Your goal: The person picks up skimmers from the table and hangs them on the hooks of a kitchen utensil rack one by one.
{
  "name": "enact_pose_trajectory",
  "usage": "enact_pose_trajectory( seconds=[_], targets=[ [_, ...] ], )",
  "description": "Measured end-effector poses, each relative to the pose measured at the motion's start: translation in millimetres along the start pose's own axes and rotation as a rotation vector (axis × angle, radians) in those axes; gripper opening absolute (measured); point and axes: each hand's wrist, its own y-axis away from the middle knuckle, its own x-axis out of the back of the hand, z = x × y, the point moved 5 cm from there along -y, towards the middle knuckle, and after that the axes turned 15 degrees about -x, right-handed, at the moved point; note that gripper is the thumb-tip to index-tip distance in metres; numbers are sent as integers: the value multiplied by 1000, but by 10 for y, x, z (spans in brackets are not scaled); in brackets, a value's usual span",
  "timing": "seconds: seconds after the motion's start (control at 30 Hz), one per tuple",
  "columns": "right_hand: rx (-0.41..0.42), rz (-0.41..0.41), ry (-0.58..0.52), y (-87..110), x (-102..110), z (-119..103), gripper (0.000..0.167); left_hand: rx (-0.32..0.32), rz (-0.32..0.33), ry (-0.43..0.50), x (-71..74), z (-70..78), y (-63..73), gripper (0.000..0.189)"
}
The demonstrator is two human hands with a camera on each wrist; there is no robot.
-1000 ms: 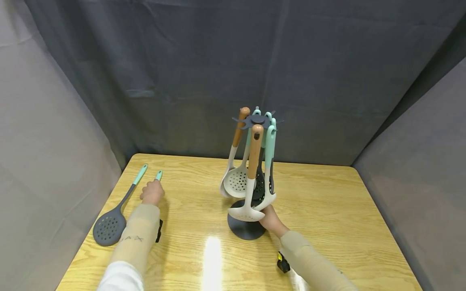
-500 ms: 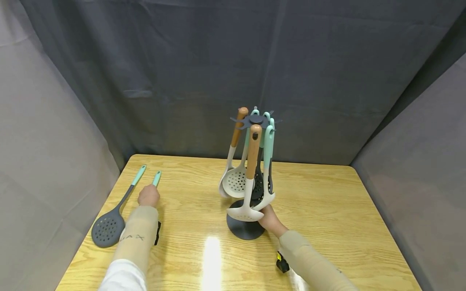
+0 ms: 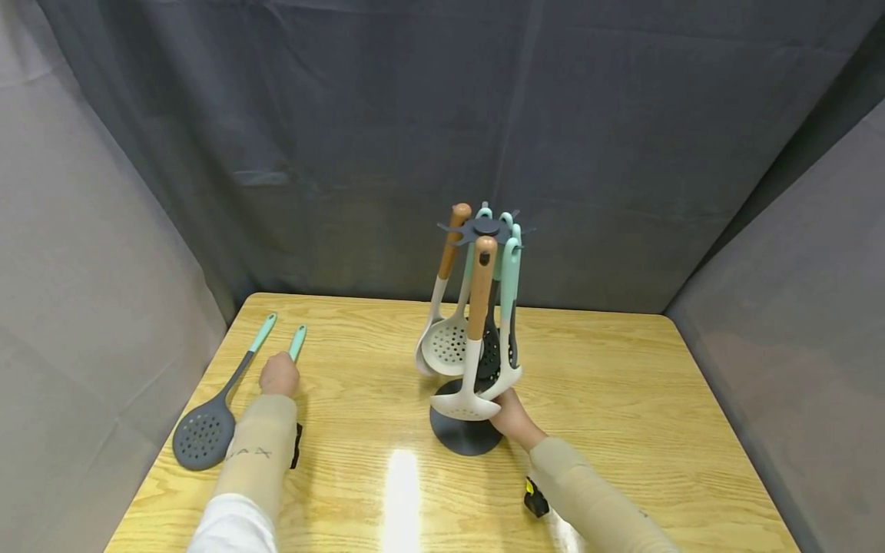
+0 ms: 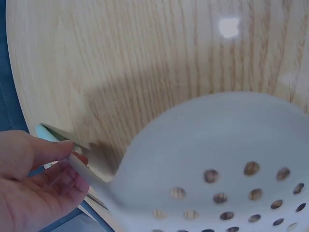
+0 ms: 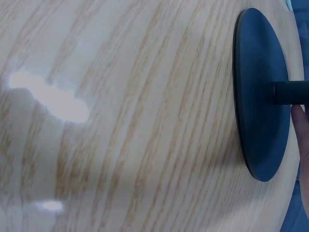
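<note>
On the left side of the wooden table, my left hand [image 3: 280, 374] pinches the neck of a white skimmer [image 4: 203, 135] between thumb and fingers. The skimmer's mint handle [image 3: 298, 342] points away past the hand; its perforated head fills much of the left wrist view. My right hand [image 3: 513, 418] grips the post [image 5: 292, 92] of a dark utensil stand [image 3: 465, 439], low down near the round base. Hanging utensils partly hide its fingers in the head view. A white ladle with a brown handle [image 3: 482, 288] hangs at the stand's front.
A grey skimmer [image 3: 205, 436] with a mint handle lies left of my left hand. Several other utensils hang from the stand, including a white perforated skimmer [image 3: 444, 346] and a mint-handled white utensil [image 3: 510, 296]. Dark curtain [image 3: 359, 153] stands behind the table.
My left hand has slid slightly nearer along the skimmer, baring more of its mint handle. The right hand and the stand stay in place.
</note>
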Motion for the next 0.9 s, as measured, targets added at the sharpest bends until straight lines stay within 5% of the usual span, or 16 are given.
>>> enact_pose_trajectory(
  seconds=[0.23,0.4,0.67,0.9],
  targets=[
    [-36,10,4,8,8,-21,13,-64,4,21,60,40,-21,16],
    [-7,2,1,124,67,-278,11,-121,-14,40,174,166,-86,19],
    [-35,0,19,178,96,-400,12,-258,4,53,424,620,-166,25],
    [-37,-2,2,171,90,-372,12,-441,96,26,671,1078,5,49]
  ],
)
